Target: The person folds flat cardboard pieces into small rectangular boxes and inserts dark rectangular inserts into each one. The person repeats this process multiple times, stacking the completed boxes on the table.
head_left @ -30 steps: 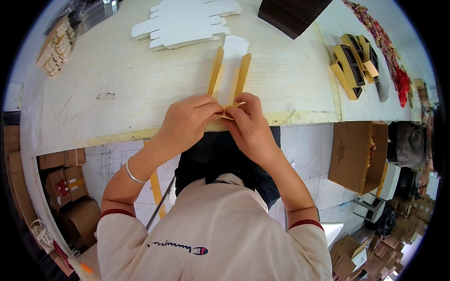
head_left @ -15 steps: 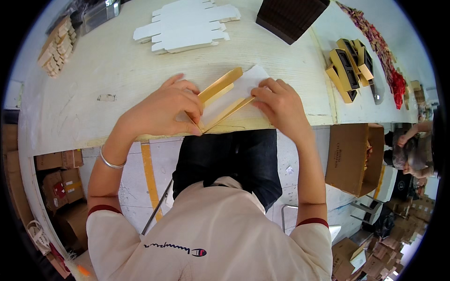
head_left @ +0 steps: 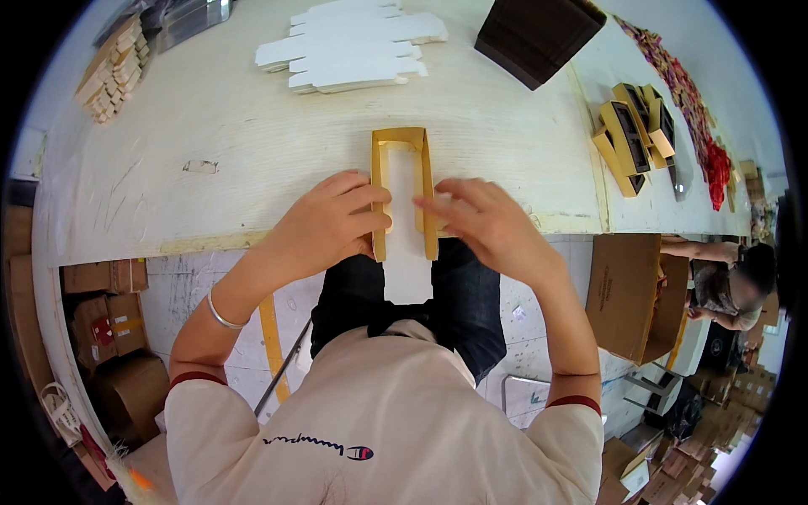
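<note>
A partly folded gold cardboard box (head_left: 400,135) lies lengthwise in front of me, its far end and two long sides standing up. Its white base strip (head_left: 406,273) runs out flat at the near end, past the table edge and over my lap. My left hand (head_left: 332,219) is closed on the left side wall, fingertips curled over onto the inside. On the right side wall, my right hand (head_left: 484,223) has a finger reaching over into the box; its fingertips are slightly blurred and its thumb is partly hidden.
White flat box blanks (head_left: 353,46) are stacked at the back, beside a dark brown stack (head_left: 539,38). Finished gold boxes with dark inserts (head_left: 627,139) sit at the right. Pale small pieces (head_left: 114,71) are piled far left. A carton (head_left: 623,295) and a person (head_left: 724,282) are at right.
The box has turned from a slant to straight in front of me, its far end now upright and its near flap flat. Both hands have moved to its side walls.
</note>
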Available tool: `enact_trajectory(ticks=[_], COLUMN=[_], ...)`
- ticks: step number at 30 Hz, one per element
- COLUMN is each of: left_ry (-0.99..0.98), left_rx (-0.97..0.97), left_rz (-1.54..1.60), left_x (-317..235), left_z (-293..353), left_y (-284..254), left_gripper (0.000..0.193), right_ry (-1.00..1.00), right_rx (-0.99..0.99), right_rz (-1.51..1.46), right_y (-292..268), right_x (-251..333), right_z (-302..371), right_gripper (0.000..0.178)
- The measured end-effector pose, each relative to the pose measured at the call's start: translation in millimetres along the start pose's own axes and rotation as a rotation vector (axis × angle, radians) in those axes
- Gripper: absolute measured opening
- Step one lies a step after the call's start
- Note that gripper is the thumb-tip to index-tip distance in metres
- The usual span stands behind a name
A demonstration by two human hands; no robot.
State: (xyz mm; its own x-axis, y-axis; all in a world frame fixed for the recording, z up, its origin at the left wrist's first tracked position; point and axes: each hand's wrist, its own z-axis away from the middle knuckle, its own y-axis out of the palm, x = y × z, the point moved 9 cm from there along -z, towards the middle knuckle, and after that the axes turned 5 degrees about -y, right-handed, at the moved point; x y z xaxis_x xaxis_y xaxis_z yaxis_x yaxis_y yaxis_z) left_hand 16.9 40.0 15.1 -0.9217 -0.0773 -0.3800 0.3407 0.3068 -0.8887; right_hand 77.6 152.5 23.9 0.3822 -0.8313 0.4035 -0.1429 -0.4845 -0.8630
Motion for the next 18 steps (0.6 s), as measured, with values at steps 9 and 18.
enact_trajectory(ticks=[9,18], left_ry=[-0.100,-0.282], left_rx=[0.026,-0.152], left_rz=[0.200,0.231], left_x=[12.2,6.4], left_z=[-2.0,-1.6], left_y=[2.9,13.8], left_gripper=[0.035,0.032], right_ry=[-0.053,0.041], right_rx=[0.118,-0.088], right_rz=[-0.152,-0.154], right_y=[11.7,29.3], right_x=[-0.4,9.6], right_z=[-8.1,-12.9], right_gripper=[0.036,0.019])
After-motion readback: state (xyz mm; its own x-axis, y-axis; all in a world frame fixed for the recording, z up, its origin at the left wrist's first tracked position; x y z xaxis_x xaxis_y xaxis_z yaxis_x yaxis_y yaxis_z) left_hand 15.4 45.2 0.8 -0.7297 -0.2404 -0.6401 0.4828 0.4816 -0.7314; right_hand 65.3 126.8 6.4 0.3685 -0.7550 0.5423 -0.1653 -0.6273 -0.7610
